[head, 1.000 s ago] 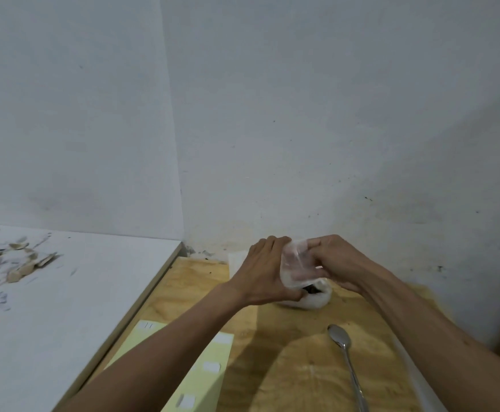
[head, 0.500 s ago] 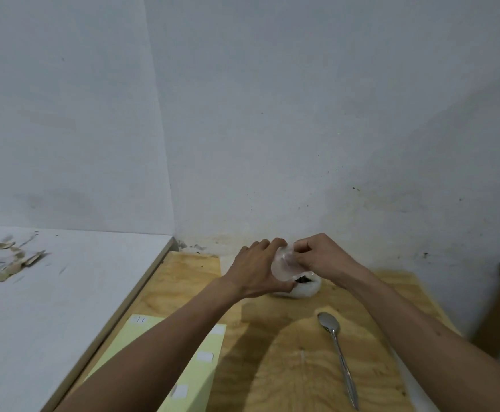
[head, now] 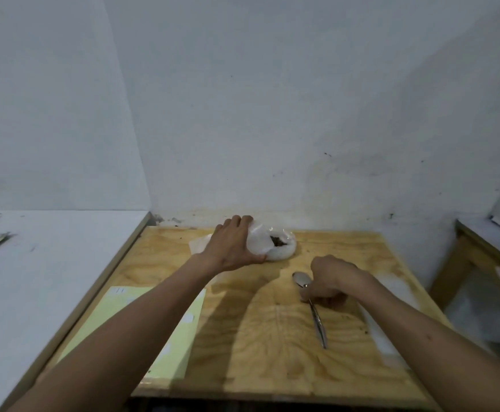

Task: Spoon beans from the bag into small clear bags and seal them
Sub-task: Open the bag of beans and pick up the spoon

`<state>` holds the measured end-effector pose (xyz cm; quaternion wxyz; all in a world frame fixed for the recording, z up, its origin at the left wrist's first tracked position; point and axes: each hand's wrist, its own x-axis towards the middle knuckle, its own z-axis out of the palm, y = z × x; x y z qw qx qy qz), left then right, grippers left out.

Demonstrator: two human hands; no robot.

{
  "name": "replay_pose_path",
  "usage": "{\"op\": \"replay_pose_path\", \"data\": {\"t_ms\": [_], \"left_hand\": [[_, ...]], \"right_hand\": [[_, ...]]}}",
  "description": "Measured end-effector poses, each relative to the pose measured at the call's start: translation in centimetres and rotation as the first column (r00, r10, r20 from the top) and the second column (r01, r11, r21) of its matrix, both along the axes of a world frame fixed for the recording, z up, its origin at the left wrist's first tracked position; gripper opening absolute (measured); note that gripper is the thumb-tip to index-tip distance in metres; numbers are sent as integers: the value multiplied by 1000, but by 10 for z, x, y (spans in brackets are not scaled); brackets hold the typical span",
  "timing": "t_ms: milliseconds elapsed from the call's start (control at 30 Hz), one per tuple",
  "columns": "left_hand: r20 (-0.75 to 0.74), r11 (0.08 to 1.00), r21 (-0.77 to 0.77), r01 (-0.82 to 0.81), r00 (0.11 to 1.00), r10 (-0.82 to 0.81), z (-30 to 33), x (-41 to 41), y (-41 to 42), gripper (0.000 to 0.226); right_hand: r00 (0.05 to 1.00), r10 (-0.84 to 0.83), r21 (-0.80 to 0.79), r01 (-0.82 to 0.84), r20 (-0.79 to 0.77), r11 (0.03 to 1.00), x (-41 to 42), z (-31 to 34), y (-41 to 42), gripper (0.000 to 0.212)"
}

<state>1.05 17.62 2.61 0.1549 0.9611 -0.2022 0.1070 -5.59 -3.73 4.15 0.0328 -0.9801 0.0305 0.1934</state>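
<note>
Head view, one frame. Left hand (head: 233, 244) is at the back of the table (head: 266, 346), fingers curled round a small clear bag (head: 258, 242), holding it up against the bean bag (head: 283, 248). Thumb sits low at the small bag's bottom edge, fingers wrap over its top; firm grip, narrow. Bean bag is white plastic, slumped on the wood, mouth open upward with dark beans (head: 278, 241) showing inside. Small bag touches the bean bag on its left side, partly covering it.

Right hand (head: 330, 281) is down on the table near the spoon (head: 311, 304), fingers curled, knuckles up. Fingertips meet the spoon's neck just behind the bowl; looks like a pinch on the handle, but whether it is fully closed on the metal I cannot tell for sure. Spoon lies flat, bowl toward the bean bag, handle running back toward the person. Spoon bowl is near the bean bag, not touching it.

Yellow sheet (head: 141, 331) with small white stickers lies on the table's left part, under the left forearm. A flat white piece (head: 199, 243) peeks out behind the left wrist. White surface (head: 34, 278) adjoins the table on the left.
</note>
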Motion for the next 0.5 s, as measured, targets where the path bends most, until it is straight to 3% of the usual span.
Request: {"op": "replay_pose_path", "data": {"t_ms": [100,233,367,500], "left_hand": [[-4,1000,2,-7,1000,7,1,-2,2,90],[-9,1000,8,-18,1000,18,5,-1,10,92],[-15,999,6,-38,999,38,8,3,19,93],[-35,998,-4,-60,998,60,10,6,24,92]], "right_hand": [[999,-29,79,31,-21,996,-1,-2,3,23],[997,-3,28,1,78,1000,2,12,2,35],[969,-94,162,57,231,985,17,37,-6,31],[909,-98,227,4,404,974,32,58,-7,29]]}}
